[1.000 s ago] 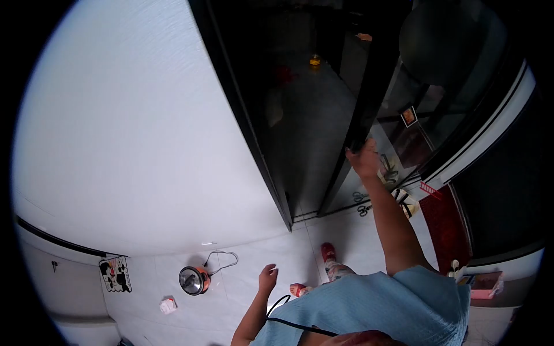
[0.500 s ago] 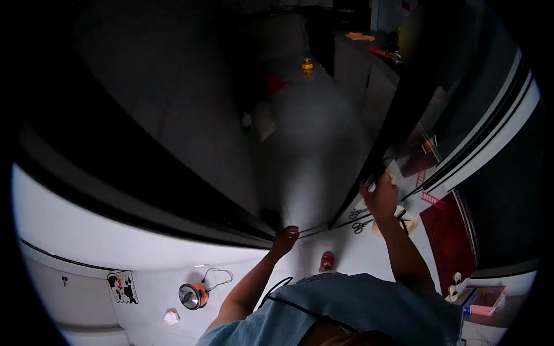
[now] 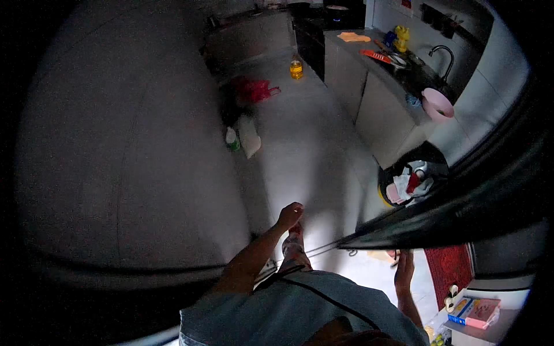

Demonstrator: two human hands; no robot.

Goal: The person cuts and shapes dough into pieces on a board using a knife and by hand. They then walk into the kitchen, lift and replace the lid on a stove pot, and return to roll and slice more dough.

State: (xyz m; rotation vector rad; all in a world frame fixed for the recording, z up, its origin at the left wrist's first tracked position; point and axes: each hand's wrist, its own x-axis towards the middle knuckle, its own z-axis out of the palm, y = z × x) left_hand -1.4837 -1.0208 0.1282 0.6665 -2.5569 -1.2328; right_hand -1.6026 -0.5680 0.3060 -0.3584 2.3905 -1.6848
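My left hand (image 3: 291, 215) hangs above the doorway floor, its fingers curled in and no object visible in them. At the right, my right hand (image 3: 405, 264) is beside the lower edge of the dark sliding door (image 3: 415, 228). Its fingers are stretched out, and I cannot tell whether they touch the door. One foot in a red shoe (image 3: 295, 229) is just past the floor track (image 3: 322, 249), under my left hand.
Ahead in the dim kitchen are an oil bottle (image 3: 296, 69), a red plastic bag (image 3: 257, 90) and a green-white bottle (image 3: 232, 139). A full trash bin (image 3: 411, 183) stands right, below the counter with a pink basin (image 3: 437, 105). Behind me lies a red mat (image 3: 449, 271).
I have moved forward into the doorway, and more of the kitchen shows. My right hand has dropped back toward my side. The orange lamp has left view.
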